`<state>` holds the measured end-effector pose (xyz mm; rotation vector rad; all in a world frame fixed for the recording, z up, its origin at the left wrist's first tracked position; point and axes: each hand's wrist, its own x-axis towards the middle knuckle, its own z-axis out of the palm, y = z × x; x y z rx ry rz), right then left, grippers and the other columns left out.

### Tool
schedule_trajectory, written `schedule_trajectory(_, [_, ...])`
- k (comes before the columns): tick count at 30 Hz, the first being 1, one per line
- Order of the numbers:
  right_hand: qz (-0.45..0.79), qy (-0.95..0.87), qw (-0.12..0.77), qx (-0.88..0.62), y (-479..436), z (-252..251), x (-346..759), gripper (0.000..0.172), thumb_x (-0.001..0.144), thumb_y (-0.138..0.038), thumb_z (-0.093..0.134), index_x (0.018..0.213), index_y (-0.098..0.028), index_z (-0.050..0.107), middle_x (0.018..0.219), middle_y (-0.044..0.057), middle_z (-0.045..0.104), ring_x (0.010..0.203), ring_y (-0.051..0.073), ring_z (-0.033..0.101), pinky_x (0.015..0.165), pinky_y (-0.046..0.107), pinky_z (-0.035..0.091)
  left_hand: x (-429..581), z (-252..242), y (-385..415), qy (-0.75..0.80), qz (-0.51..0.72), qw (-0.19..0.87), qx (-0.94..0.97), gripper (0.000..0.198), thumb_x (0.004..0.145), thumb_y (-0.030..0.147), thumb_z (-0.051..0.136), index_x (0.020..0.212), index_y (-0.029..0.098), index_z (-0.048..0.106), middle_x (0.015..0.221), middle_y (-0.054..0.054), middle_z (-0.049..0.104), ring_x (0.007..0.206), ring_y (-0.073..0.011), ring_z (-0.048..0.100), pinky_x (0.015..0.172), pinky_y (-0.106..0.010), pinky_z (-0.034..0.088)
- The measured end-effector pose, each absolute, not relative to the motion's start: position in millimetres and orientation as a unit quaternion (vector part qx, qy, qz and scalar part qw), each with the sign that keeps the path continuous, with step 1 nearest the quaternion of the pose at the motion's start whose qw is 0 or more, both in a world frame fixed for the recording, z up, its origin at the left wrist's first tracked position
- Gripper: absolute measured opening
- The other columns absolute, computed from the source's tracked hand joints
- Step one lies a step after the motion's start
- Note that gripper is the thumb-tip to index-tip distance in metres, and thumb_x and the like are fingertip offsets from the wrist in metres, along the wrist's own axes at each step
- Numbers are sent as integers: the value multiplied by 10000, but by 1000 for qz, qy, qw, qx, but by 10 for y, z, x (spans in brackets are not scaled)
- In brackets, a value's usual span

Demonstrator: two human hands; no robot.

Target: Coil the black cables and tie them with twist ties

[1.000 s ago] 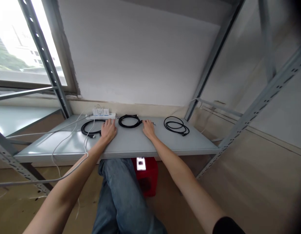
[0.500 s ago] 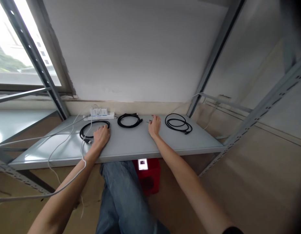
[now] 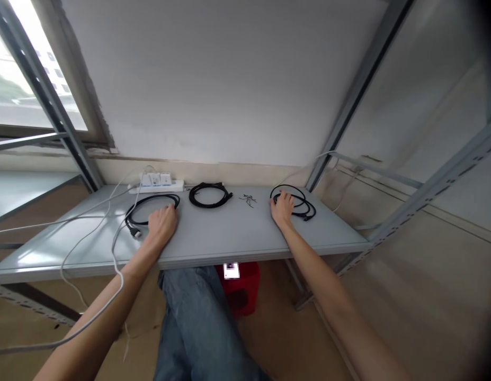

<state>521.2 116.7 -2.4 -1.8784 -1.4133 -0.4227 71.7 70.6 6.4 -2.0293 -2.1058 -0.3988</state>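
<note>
Grey sheet metal formed the shelf (image 3: 223, 235) of a bolted rack, and everything lay along its back half. At the far left, white leads (image 3: 115, 244) trailed off the front edge, one of them draped over the person's left forearm. Behind them, against the wall, a white power strip (image 3: 155, 186) lay with adapters plugged in.

Just in front of the strip was the left black cable coil (image 3: 158, 197), its plug end pointing out toward the shelf's front. The left hand (image 3: 162, 222) rested palm down at the coil's right side, fingertips touching the loop, the grip loose and open with nothing held.

The middle black cable coil (image 3: 190, 196) lay untouched, near the wall and clear of both hands. To its right sat a small tangle of thin black ties (image 3: 248, 200), too fine to make out well.

The right hand (image 3: 282, 207) lay on the left edge of the right black cable coil (image 3: 304, 210), fingers spread over the strands; whether that grip had closed on any loop could not be told from here.

Under the shelf, blue jeans (image 3: 197, 317) and a red stool (image 3: 247, 291) showed between the arms.
</note>
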Motion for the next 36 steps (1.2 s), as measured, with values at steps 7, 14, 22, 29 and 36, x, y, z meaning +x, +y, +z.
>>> schedule_trajectory(7, [-143, -648, 388, -640, 1062, 52, 5108, 425, 922, -125, 403, 1313, -123, 572, 1201, 197, 633, 1164, 332, 548, 1014, 468, 447, 813, 186, 607, -702, -154, 75, -691, 531, 1078, 438, 225, 1216, 107, 617, 873, -218, 746, 836, -394, 737, 719, -424, 478])
schedule_trajectory(14, [-129, -728, 393, -547, 907, 134, 4908, 451, 908, -88, 388, 1289, -173, 613, 1197, 152, 647, 1178, 298, 580, 1044, 456, 463, 849, 231, 554, -644, -291, 121, -697, 370, 1062, 376, 286, 1147, 151, 566, 738, -126, 699, 702, -317, 711, 628, -351, 401])
schedule_trajectory(22, [-175, -820, 415, -353, 657, 327, 4196, 429, 1005, -237, 545, 1421, -344, 544, 1577, 73, 486, 1547, 279, 352, 1260, 599, 306, 989, 197, 422, -313, -297, 182, -884, 257, 1018, 263, 408, 767, 246, 459, 650, -36, 597, 597, -202, 602, 582, -302, 416])
schedule_trajectory(29, [-182, -929, 292, -139, 825, 753, 3604, 264, 1088, -326, 488, 947, -230, 690, 1291, 82, 678, 1433, 223, 504, 1247, 527, 381, 636, 301, 233, -169, -190, 173, -952, 258, 995, 167, 472, 751, 251, 461, 673, -14, 535, 561, -187, 480, 549, -335, 384])
schedule_trajectory(36, [-209, -959, 187, -27, 708, 506, 3224, 528, 1087, -447, 500, 614, -217, 555, 563, 13, 571, 565, 152, 535, 609, 297, 459, -35, 465, 250, -166, -101, 205, -959, 279, 1014, 190, 512, 743, 244, 548, 681, -27, 587, 607, -195, 540, 634, -363, 474])
